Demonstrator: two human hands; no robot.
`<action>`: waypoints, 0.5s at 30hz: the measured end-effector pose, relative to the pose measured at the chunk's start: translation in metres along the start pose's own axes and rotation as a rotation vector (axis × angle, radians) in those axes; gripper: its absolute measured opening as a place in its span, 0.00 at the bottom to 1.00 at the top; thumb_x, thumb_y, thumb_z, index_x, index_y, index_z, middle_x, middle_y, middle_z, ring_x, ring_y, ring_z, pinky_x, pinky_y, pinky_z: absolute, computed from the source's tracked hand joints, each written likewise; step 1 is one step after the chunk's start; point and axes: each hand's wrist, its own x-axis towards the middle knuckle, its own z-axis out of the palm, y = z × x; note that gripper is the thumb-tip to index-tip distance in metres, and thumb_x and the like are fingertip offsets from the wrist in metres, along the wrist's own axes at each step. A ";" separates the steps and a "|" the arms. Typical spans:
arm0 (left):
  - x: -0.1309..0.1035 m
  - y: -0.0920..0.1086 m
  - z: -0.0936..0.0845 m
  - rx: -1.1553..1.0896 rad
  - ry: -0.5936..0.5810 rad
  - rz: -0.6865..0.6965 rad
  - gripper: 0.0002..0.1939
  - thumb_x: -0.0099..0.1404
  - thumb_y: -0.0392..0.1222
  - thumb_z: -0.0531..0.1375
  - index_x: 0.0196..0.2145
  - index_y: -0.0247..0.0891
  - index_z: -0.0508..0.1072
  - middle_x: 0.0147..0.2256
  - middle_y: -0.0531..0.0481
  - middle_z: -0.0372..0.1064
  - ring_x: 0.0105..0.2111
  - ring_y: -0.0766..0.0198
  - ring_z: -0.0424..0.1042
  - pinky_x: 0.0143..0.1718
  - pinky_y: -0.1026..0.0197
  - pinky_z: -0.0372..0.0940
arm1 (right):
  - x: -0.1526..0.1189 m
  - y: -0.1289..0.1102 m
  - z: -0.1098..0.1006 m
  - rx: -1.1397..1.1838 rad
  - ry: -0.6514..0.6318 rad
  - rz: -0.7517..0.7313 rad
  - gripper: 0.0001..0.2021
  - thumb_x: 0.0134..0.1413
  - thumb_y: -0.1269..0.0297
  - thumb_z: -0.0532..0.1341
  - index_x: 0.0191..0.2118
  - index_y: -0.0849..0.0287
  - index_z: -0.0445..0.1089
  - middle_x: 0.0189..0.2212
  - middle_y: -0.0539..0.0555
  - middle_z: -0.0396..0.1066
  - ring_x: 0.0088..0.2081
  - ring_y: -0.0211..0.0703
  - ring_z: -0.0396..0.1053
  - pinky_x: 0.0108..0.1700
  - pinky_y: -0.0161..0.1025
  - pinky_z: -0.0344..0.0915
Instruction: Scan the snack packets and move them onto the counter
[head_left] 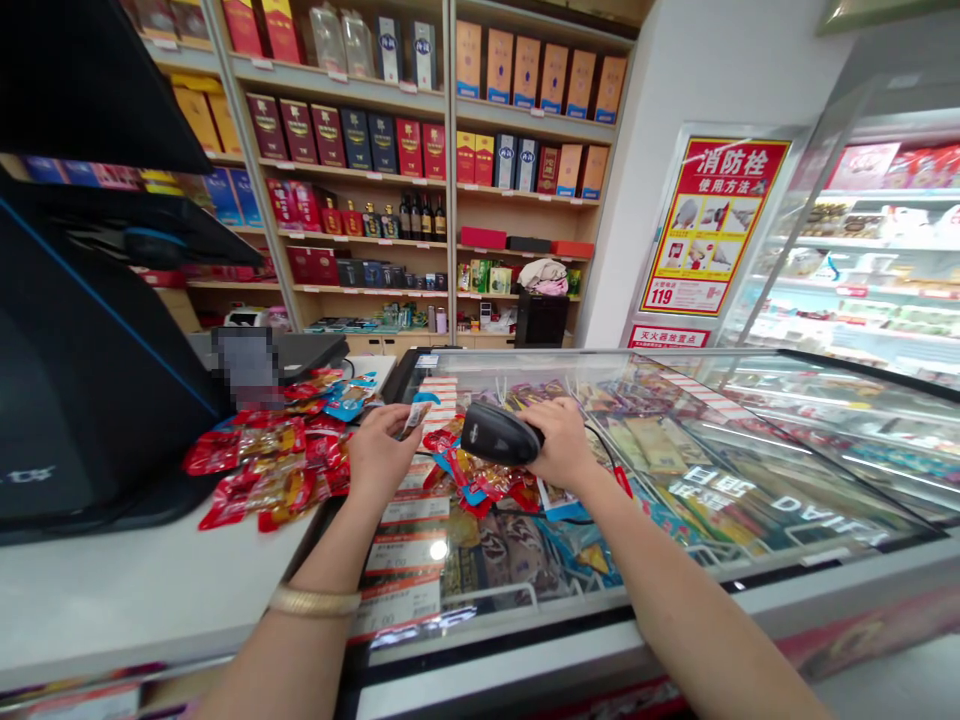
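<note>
My right hand [561,440] is wrapped round a black barcode scanner [499,436], whose head points left above the freezer's glass top. Just left of it, my left hand [384,448] pinches a small packet [416,415] with a white label, its thumb and fingers closed on it. Below the scanner, red and blue snack packets [487,483] lie in a loose heap on the glass. A larger pile of red snack packets [281,455] spreads over the white counter [172,580], left of my left hand.
A black checkout machine [97,380] stands at the left. The glass-topped freezer [675,400] stretches right, and a black cable runs across it near the scanner. Shelves [360,175] of boxes and bottles stand behind, with a lit refrigerated display [885,240] at the right.
</note>
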 end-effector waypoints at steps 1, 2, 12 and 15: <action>0.000 0.000 0.000 0.006 -0.005 -0.002 0.13 0.57 0.44 0.63 0.39 0.37 0.80 0.44 0.44 0.75 0.45 0.56 0.76 0.52 0.54 0.74 | 0.000 0.000 0.000 -0.007 -0.013 0.005 0.15 0.42 0.62 0.63 0.39 0.55 0.77 0.33 0.54 0.79 0.37 0.47 0.72 0.45 0.44 0.52; 0.000 0.001 0.000 0.015 -0.010 -0.005 0.13 0.57 0.44 0.63 0.39 0.37 0.81 0.44 0.45 0.75 0.45 0.56 0.76 0.52 0.54 0.74 | 0.001 0.000 0.000 -0.014 -0.024 0.010 0.14 0.42 0.62 0.63 0.39 0.55 0.77 0.32 0.54 0.79 0.38 0.47 0.72 0.45 0.44 0.52; -0.004 0.004 0.012 0.146 -0.082 0.119 0.14 0.65 0.43 0.59 0.42 0.43 0.83 0.46 0.46 0.76 0.48 0.55 0.75 0.55 0.52 0.69 | -0.003 0.015 0.002 -0.088 0.092 0.077 0.12 0.44 0.62 0.63 0.37 0.55 0.76 0.35 0.55 0.80 0.39 0.49 0.72 0.46 0.45 0.54; -0.009 0.004 0.026 0.192 -0.260 0.196 0.18 0.68 0.39 0.54 0.48 0.47 0.81 0.55 0.46 0.72 0.58 0.55 0.69 0.62 0.47 0.62 | -0.004 0.026 0.001 -0.127 0.143 0.134 0.13 0.45 0.58 0.64 0.38 0.56 0.77 0.35 0.56 0.79 0.39 0.51 0.72 0.45 0.44 0.55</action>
